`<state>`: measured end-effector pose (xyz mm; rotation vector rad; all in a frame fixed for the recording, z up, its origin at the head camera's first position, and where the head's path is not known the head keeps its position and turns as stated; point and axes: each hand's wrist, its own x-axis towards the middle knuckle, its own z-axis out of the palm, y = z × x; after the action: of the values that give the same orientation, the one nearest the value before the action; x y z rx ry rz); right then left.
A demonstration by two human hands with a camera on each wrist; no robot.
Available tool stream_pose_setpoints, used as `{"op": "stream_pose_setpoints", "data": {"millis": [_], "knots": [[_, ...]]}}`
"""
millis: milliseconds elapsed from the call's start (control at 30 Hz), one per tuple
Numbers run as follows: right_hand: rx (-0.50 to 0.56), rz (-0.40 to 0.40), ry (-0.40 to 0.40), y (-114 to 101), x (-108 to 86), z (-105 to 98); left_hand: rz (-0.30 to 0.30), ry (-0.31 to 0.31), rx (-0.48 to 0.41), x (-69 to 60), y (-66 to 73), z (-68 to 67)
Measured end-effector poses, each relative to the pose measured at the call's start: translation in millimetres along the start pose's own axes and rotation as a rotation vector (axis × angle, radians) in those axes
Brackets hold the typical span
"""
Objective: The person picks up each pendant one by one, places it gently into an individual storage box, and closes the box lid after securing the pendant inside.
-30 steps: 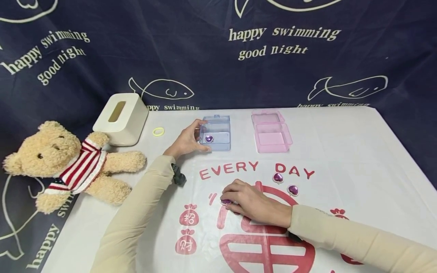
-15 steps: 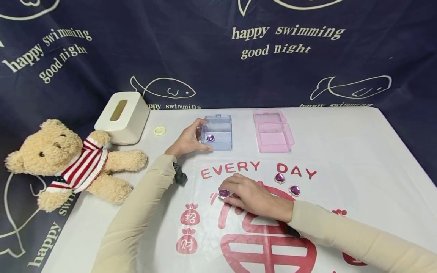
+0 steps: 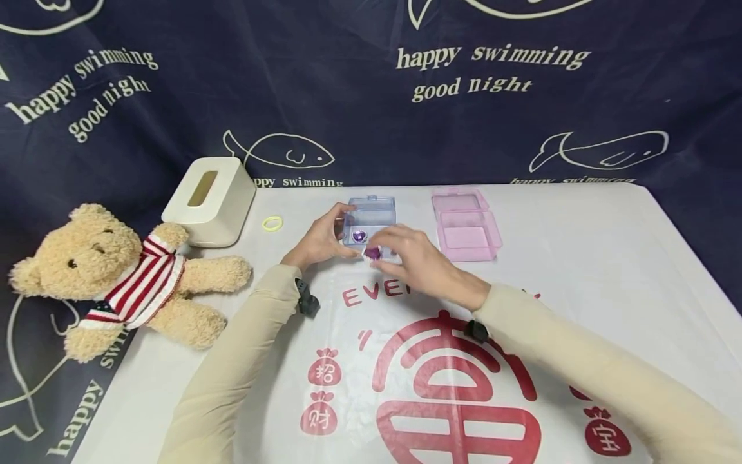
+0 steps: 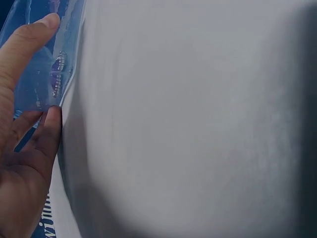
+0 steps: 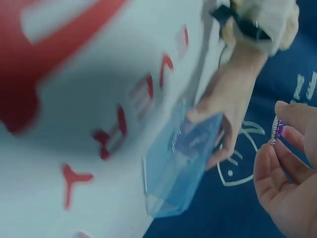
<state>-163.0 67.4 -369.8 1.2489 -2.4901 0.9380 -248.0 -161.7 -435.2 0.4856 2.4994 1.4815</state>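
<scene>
My left hand (image 3: 317,242) grips the left side of a clear blue plastic box (image 3: 379,217), its lid raised at the back. The left wrist view shows the thumb on one side of the box (image 4: 37,82) and the fingers on the other. Inside lies one purple gem with a beaded silver rim (image 3: 359,236). Between thumb and fingertips, my right hand (image 3: 426,265) pinches another purple gem (image 3: 372,254) near the box's front edge. This held gem (image 5: 278,130) appears edge-on in the right wrist view.
Right of the blue box stands an open pink plastic box (image 3: 469,237). A yellow ring (image 3: 272,223), a white tissue box (image 3: 216,206) and a teddy bear (image 3: 130,277) are at the left. The right hand and forearm cover part of the table lettering.
My right hand has lifted the gem off the table and carried it forward to the blue box. Two loose gems are now out of sight behind the right arm. The left hand stays put.
</scene>
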Motion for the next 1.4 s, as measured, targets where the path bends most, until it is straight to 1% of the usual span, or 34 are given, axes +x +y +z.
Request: {"op": "stream_pose_setpoints", "data": {"millis": [67, 200, 300, 433, 633, 833, 1000, 1100, 1267, 1400], "knots": [[-0.008, 0.02, 0.024, 7.6, 13.2, -1.9, -0.003, 0.001, 0.019, -0.2, -0.4, -0.4], [-0.024, 0.052, 0.056, 21.6, 33.5, -0.4, 0.0, 0.0, 0.002, 0.6, -1.7, 0.0], [-0.028, 0.061, 0.072, 31.7, 43.0, 3.6, 0.01, -0.001, -0.015, 1.8, -2.1, 0.6], [-0.038, 0.079, 0.05, 43.0, 49.5, 9.2, 0.014, -0.003, -0.011, 2.5, -2.2, 0.9], [-0.044, 0.12, -0.042, 55.4, 52.6, 16.2, 0.005, 0.006, 0.016, 2.8, -2.1, 0.5], [-0.089, 0.149, -0.135, 65.5, 55.7, 19.0, -0.001, 0.014, 0.04, 2.1, 0.2, 1.0], [-0.144, 0.156, -0.261, 69.4, 60.7, 18.7, -0.003, 0.005, 0.003, 0.9, 0.8, 1.9], [-0.17, 0.145, -0.339, 70.4, 65.2, 18.2, -0.001, 0.003, -0.013, 0.5, 1.2, 2.4], [-0.191, 0.132, -0.42, 72.8, 74.1, 21.0, -0.009, 0.018, -0.007, 0.4, -0.6, 1.8], [-0.249, 0.17, -0.464, 74.4, 79.1, 24.8, 0.002, 0.012, -0.01, 1.3, -2.2, 0.5]]}}
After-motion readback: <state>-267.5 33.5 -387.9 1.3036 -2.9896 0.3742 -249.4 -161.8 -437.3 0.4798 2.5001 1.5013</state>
